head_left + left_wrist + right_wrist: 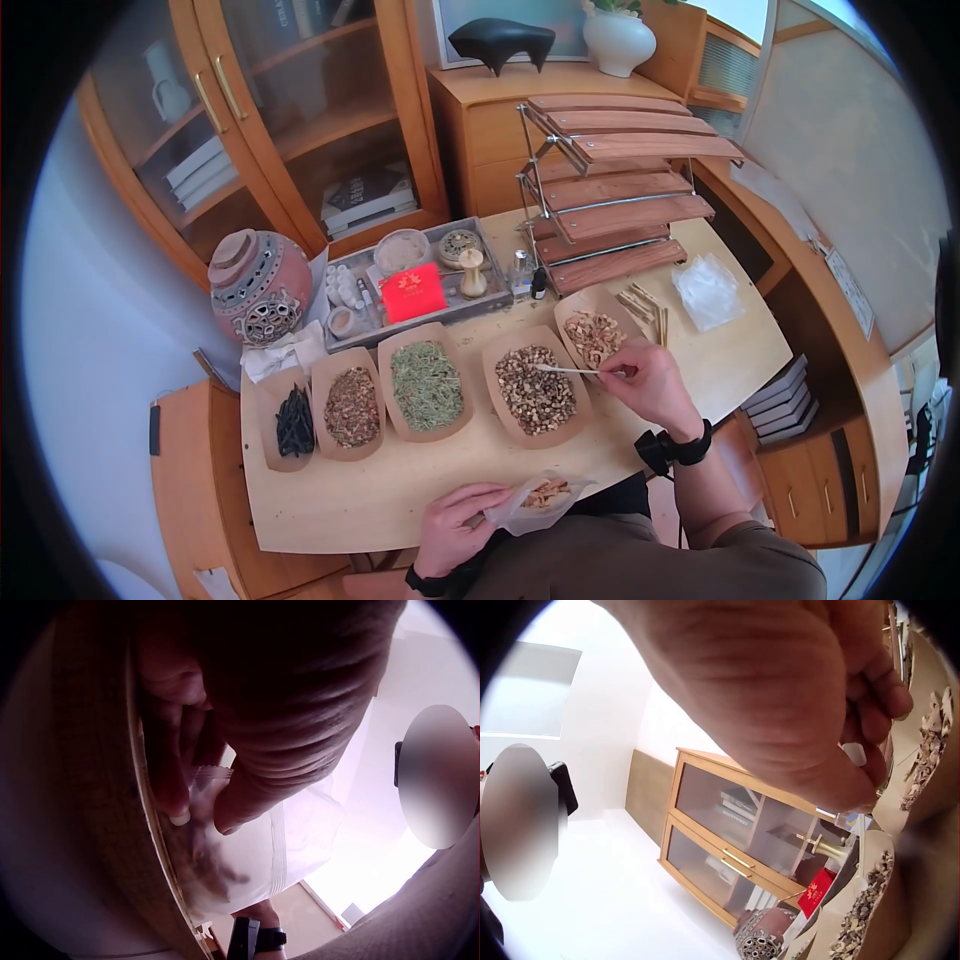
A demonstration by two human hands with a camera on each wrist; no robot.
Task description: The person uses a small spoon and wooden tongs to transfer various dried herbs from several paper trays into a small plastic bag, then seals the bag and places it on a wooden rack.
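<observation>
Stick [567, 369] | right hand [650, 385] pinches | lies crosswise, tip pointing left

A clear plastic bag [247, 855] is pinched by the left hand [247, 697]; brown pieces [214, 874] are seen inside, toward 6 o'clock.

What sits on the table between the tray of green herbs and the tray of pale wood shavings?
In the head view, one tray of brown chopped pieces lies between the green herb tray and the pale shavings tray.
</observation>
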